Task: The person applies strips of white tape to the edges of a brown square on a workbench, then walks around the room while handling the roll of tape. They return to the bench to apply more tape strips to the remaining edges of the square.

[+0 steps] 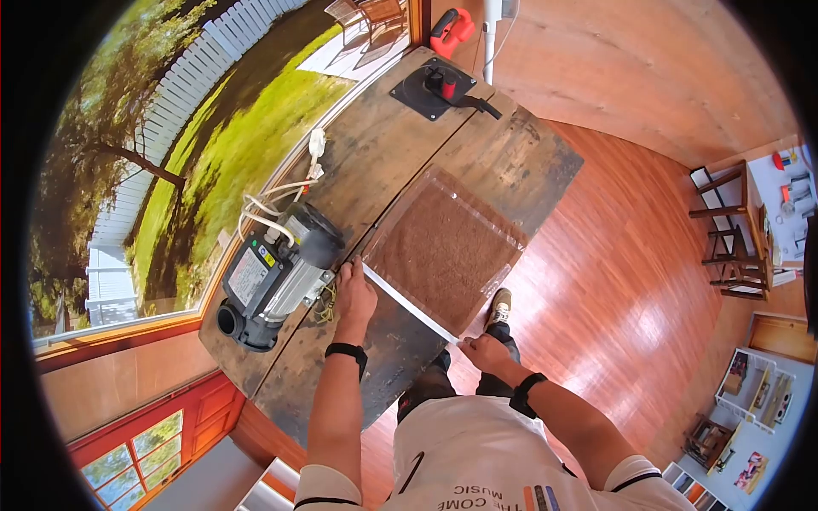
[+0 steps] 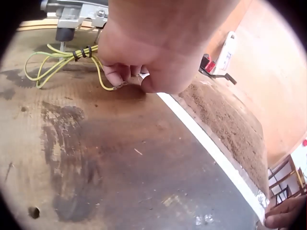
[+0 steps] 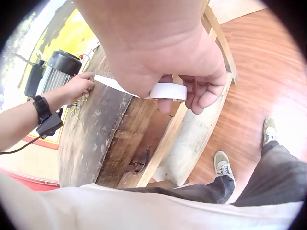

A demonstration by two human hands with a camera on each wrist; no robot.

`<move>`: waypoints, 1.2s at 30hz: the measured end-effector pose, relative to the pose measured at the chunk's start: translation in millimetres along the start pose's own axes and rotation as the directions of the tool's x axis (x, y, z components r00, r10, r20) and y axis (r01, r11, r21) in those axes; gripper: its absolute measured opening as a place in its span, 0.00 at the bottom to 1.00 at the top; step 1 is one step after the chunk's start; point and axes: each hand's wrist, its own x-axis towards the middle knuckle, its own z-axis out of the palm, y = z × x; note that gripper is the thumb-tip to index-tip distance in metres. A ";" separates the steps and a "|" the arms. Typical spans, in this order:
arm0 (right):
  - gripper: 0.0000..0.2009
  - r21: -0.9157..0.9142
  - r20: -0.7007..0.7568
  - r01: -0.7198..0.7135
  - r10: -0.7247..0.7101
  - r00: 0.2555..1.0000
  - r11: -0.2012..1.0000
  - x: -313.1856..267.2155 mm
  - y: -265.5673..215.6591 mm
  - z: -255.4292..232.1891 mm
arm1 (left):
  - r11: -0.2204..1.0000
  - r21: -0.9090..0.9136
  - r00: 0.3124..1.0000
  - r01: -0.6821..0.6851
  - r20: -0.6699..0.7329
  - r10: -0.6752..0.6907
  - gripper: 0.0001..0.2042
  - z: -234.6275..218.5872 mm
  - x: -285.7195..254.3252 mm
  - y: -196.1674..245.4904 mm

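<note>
A strip of white tape point(image 1: 409, 304) runs taut between both hands along the near edge of a brown, rough-textured sheet point(image 1: 447, 247) in clear plastic. My left hand point(image 1: 354, 298) pinches the strip's far end close over the wooden table, fingers curled in the left wrist view. Beyond the table's near edge, my right hand point(image 1: 490, 353) grips the tape roll point(image 3: 168, 91), whose white outer face shows between thumb and fingers. Beside the left hand lies a bundled yellow-green wire point(image 2: 62, 60), attached to a grey and black motor pump point(image 1: 277, 277).
The worn wooden table point(image 1: 332, 383) has a long gap between its boards. On its far end is a black square plate with a red-topped part point(image 1: 434, 88). A white cable point(image 1: 264, 204) trails by the window. Shod feet point(image 1: 500, 307) stand near the table edge.
</note>
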 end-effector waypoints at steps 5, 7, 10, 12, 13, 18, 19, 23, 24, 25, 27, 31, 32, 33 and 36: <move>0.22 -0.013 0.005 0.000 0.000 1.000 1.000 -0.4 -2.7 -3.5 | 0.999 -0.015 0.996 0.046 0.077 -0.045 0.29 -8.8 2.4 6.1; 0.22 -0.031 0.024 0.010 -0.010 1.000 0.999 -6.0 -10.4 -11.4 | 0.993 -0.032 0.994 0.110 0.016 -0.109 0.29 -1.3 1.9 5.2; 0.22 -0.003 -0.116 0.144 -0.143 0.983 0.990 -3.4 -3.1 -3.5 | 0.973 -0.196 0.982 0.123 -0.120 -0.148 0.28 21.7 6.5 -16.6; 0.24 0.001 -0.128 0.138 -0.137 0.982 0.990 -3.8 -1.4 -1.0 | 0.975 -0.198 0.987 0.102 -0.101 -0.124 0.28 18.8 0.5 -20.6; 0.24 0.005 -0.135 0.124 -0.122 0.983 0.992 -5.1 -2.4 -1.3 | 0.975 -0.206 0.993 0.087 -0.066 -0.103 0.27 15.4 -1.0 -20.1; 0.23 -0.013 0.000 0.038 -0.038 0.999 0.999 -5.1 -3.0 -5.1 | 0.982 -0.126 0.986 0.138 0.114 -0.124 0.28 3.3 2.7 -7.9; 0.23 -0.023 -0.002 0.036 -0.036 0.999 0.999 -4.2 -1.6 -2.9 | 0.993 -0.009 0.989 0.114 0.100 -0.113 0.29 5.0 1.9 -5.6; 0.23 -0.008 -0.077 0.059 -0.060 0.995 0.998 -4.3 0.0 3.6 | 0.980 0.178 0.990 0.084 0.093 -0.102 0.31 6.3 -2.7 -2.3; 0.24 -0.005 -0.143 0.089 -0.089 0.986 0.996 -5.7 -1.1 3.5 | 0.981 0.179 0.991 0.078 0.092 -0.096 0.31 4.0 -4.4 -1.6; 0.24 -0.005 -0.149 0.090 -0.090 0.985 0.996 -6.4 -2.4 2.1 | 0.983 0.171 0.993 0.060 0.086 -0.076 0.32 0.9 -6.1 -0.8; 0.24 -0.003 0.012 -0.037 0.037 0.999 0.999 -5.9 -5.6 -3.2 | 0.987 0.157 0.996 0.046 0.071 -0.058 0.32 -4.7 -13.8 3.7; 0.24 -0.024 0.042 -0.018 0.019 0.999 1.000 -6.7 -7.4 -8.1 | 0.957 0.276 0.994 -0.084 0.091 0.061 0.29 7.1 -50.6 19.0; 0.23 -0.019 0.047 0.008 -0.007 0.999 1.000 -3.1 -1.7 -3.8 | 0.946 0.303 0.991 -0.118 0.103 0.091 0.27 15.5 -58.3 22.2; 0.23 -0.026 0.015 0.012 -0.012 1.000 1.000 -2.5 -1.0 -1.7 | 0.945 0.296 0.988 -0.139 0.110 0.111 0.27 17.6 -65.2 28.0; 0.23 -0.008 -0.025 0.010 -0.011 1.000 1.000 -5.7 0.4 4.4 | 0.890 0.400 0.976 -0.218 0.094 0.197 0.24 19.8 -84.4 40.9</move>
